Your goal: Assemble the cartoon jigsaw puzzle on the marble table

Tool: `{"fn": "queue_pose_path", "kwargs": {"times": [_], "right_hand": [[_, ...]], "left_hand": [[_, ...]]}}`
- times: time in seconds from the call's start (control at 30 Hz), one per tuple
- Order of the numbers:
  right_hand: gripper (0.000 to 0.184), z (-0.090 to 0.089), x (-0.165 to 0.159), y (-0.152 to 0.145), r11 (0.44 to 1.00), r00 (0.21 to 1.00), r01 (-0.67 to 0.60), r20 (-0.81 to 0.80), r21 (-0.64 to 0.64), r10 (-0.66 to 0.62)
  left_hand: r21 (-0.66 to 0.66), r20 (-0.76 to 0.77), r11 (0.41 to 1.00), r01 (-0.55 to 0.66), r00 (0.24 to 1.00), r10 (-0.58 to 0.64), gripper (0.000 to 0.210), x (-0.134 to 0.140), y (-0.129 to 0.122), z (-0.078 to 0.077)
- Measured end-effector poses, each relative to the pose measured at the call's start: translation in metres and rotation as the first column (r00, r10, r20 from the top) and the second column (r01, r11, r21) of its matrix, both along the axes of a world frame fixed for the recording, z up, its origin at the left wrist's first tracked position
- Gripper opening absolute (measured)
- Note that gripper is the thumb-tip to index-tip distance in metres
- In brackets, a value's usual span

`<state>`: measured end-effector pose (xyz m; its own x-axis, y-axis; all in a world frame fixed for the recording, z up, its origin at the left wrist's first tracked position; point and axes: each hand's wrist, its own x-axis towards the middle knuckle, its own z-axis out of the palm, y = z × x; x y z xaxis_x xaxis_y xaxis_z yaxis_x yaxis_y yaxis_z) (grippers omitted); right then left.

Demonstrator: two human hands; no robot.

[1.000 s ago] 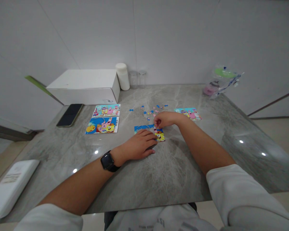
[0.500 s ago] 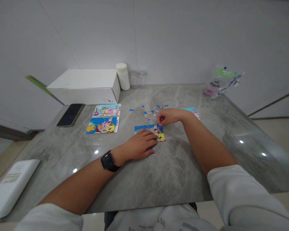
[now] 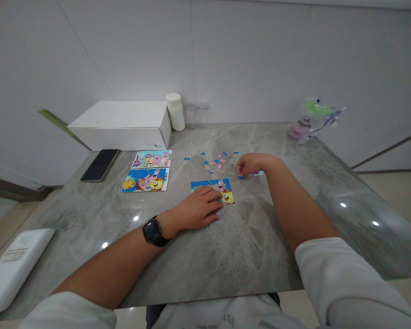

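My left hand (image 3: 202, 208) lies flat with its fingers stretched out over a partly assembled jigsaw puzzle (image 3: 213, 184), covering its lower left. The visible part shows blue at the top and a yellow cartoon figure at the right. To the upper right, my right hand (image 3: 249, 163) is bent down in a pinch at a small blue puzzle piece (image 3: 240, 177) by the fingertips. Loose puzzle pieces (image 3: 219, 161), blue, pink and yellow, are scattered behind the puzzle. Partly hidden behind my right hand and forearm is a printed card (image 3: 259, 173).
Two picture cards (image 3: 150, 159) lie at the left, beside a dark phone (image 3: 100, 165). Behind them are a white box (image 3: 119, 125), a white bottle (image 3: 176, 113) and two clear glasses (image 3: 202, 116). A plastic bag (image 3: 311, 119) stands back right; a white packet (image 3: 18, 267) lies front left.
My right hand has moved from the puzzle's upper right edge to the right, to a loose blue piece. My left hand stays on the puzzle.
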<state>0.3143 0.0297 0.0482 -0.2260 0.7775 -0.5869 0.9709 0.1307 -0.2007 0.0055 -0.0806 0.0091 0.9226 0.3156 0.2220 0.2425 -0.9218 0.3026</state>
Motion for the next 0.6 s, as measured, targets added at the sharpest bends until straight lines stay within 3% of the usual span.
{"fn": "queue_pose_path", "kwargs": {"times": [0.23, 0.47, 0.6], "right_hand": [[0.024, 0.002, 0.002, -0.001, 0.997, 0.997, 0.071, -0.034, -0.029, -0.072], [0.03, 0.008, 0.008, 0.005, 0.963, 0.985, 0.17, -0.034, 0.21, -0.167], [0.032, 0.007, 0.009, 0.01, 0.945, 0.983, 0.186, -0.039, 0.27, -0.182]], "left_hand": [[-0.002, -0.013, 1.0, 0.021, 1.0, -0.021, 0.033, 0.001, 0.001, 0.002], [-0.014, 0.006, 1.0, 0.015, 1.0, -0.015, 0.031, 0.001, 0.001, 0.002], [-0.025, 0.006, 1.0, 0.0, 1.0, 0.0, 0.027, 0.001, 0.001, 0.004]]}}
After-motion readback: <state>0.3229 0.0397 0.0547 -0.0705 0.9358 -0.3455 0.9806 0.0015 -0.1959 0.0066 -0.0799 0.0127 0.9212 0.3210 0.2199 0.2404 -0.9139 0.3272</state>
